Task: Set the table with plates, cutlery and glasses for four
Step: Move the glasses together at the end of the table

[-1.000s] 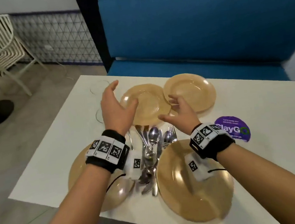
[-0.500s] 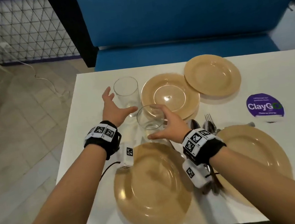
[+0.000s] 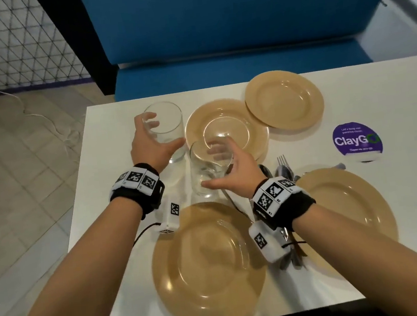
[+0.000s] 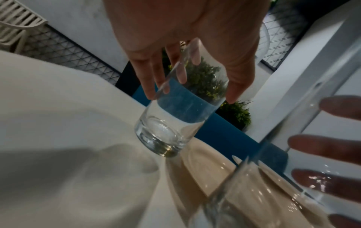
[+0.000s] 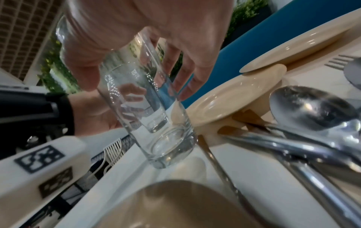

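Two clear glasses stand at the far left of the white table (image 3: pixel 117 184). My left hand (image 3: pixel 163 131) wraps the farther glass (image 3: pixel 172 120), thumb in front and fingers behind; the left wrist view shows the hand (image 4: pixel 190 95) closed on this glass (image 4: pixel 166 135). My right hand (image 3: pixel 208 168) grips the nearer glass (image 3: pixel 202 158), also seen in the right wrist view with the hand (image 5: pixel 136 91) round the glass (image 5: pixel 168 146). Several tan plates lie around: near left (image 3: pixel 207 267), near right (image 3: pixel 348 209), far middle (image 3: pixel 224 127), far right (image 3: pixel 284 100). A cutlery pile (image 3: pixel 285 170) lies partly hidden under my right wrist.
A purple ClayGo sticker (image 3: pixel 357 139) is on the table at the right. A blue bench (image 3: pixel 213 27) runs behind the far edge. The table's left edge drops to a tiled floor (image 3: pixel 10 180). The far right plate overlaps the far middle plate's rim.
A second ago both hands hovered open over the far plates. They moved left to the two glasses, and their fingers have now closed round them.
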The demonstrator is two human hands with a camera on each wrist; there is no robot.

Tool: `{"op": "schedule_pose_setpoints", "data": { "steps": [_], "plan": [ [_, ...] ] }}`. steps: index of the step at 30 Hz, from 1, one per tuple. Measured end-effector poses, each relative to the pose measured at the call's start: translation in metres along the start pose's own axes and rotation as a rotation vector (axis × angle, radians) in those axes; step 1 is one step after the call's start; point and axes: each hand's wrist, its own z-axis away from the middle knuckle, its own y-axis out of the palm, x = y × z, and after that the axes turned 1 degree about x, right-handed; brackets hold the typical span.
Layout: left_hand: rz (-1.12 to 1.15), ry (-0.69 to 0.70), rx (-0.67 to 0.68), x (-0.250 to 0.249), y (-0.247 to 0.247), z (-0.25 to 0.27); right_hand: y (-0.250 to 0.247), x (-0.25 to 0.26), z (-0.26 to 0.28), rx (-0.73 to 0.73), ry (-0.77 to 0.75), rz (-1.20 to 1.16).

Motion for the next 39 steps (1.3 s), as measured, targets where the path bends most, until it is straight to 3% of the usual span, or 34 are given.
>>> {"op": "schedule_pose_setpoints", "data": {
  "steps": [4, 8, 16, 21, 34, 39],
  "plan": [
    [-0.067, 0.095, 0.009, -0.031, 0.004, 0.007, -0.031, 0.004, -0.001, -0.091, -0.033, -0.031],
    [0.015, 0.103, 0.048, -0.061, 0.035, 0.015, -0.076, 0.002, -0.003, -0.210, -0.044, -0.020],
    [0.158, 0.138, 0.124, -0.151, 0.198, 0.055, -0.257, -0.049, 0.020, -0.432, -0.016, 0.047],
    [0.173, 0.104, 0.188, -0.198, 0.299, 0.084, -0.369, -0.085, 0.039, -0.470, 0.046, 0.096],
    [0.139, 0.185, 0.470, -0.293, 0.514, 0.125, -0.572, -0.173, 0.089, -0.874, 0.251, 0.019],
    [0.112, 0.202, 0.527, -0.330, 0.593, 0.146, -0.651, -0.209, 0.103, -0.924, 0.313, 0.000]
  ]
}}
